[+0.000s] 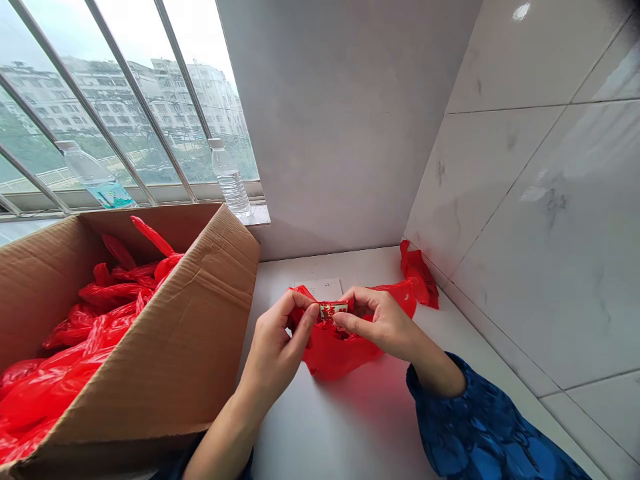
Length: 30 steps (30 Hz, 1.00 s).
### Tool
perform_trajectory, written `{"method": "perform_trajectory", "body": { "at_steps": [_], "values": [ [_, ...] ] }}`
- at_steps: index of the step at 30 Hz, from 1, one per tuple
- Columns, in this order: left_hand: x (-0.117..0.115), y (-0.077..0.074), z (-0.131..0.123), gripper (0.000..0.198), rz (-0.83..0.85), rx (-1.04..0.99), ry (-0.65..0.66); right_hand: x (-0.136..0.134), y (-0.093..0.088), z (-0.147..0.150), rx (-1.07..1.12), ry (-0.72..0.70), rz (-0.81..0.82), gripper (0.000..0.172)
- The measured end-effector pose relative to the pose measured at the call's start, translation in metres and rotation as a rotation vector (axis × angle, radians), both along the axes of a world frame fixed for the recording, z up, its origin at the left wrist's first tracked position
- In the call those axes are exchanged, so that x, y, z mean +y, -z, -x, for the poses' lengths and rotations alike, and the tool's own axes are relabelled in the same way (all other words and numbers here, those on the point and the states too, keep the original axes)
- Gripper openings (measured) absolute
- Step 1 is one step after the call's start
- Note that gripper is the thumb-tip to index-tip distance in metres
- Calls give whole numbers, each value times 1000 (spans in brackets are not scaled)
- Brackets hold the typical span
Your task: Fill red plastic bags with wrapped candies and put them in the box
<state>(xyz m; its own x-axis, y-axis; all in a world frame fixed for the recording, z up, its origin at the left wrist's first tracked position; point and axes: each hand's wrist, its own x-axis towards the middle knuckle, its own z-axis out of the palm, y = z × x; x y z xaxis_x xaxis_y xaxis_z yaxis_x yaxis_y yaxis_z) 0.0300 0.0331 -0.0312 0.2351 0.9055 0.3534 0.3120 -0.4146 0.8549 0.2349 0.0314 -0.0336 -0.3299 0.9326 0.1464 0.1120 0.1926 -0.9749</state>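
My left hand (283, 337) pinches the left end of a small candy-like packet (333, 309) in a red and gold printed wrapper. At its other end, the thumb and fingers of my right hand (383, 320) close on the wrapper. Just beneath the packet lies a red plastic bag (335, 360) with its mouth spread open. More dark red pieces show inside the bag, partly hidden by my fingers. Behind my hands, a white card or paper (325, 288) with small print lies flat on the white tabletop (300, 427).
A cardboard box (200, 327) full of knotted red plastic bags (110, 313) stands at the left. Two plastic bottles, one labelled blue (97, 177) and one clear (230, 180), stand by the barred window. Against the tiled wall lies a crumpled red bag (420, 273).
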Motion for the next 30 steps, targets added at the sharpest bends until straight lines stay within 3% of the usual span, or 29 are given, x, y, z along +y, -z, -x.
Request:
{"method": "perform_trajectory", "body": {
  "at_steps": [6, 12, 16, 19, 30],
  "values": [
    [2, 2, -1, 29, 96, 54, 66, -1, 1, 3, 57, 50, -3, 23],
    [2, 3, -1, 35, 39, 101, 63, 0, 2, 3, 108, -9, 16, 26],
    [3, 5, 0, 37, 10, 94, 32, 4, 5, 0, 105, -47, 7, 43],
    [4, 5, 0, 37, -3, 98, 30, 5, 7, -3, 72, 14, -22, 52],
    [5, 6, -1, 37, 3, 105, 34, 1, 2, -3, -4, 30, -33, 44]
  ]
}}
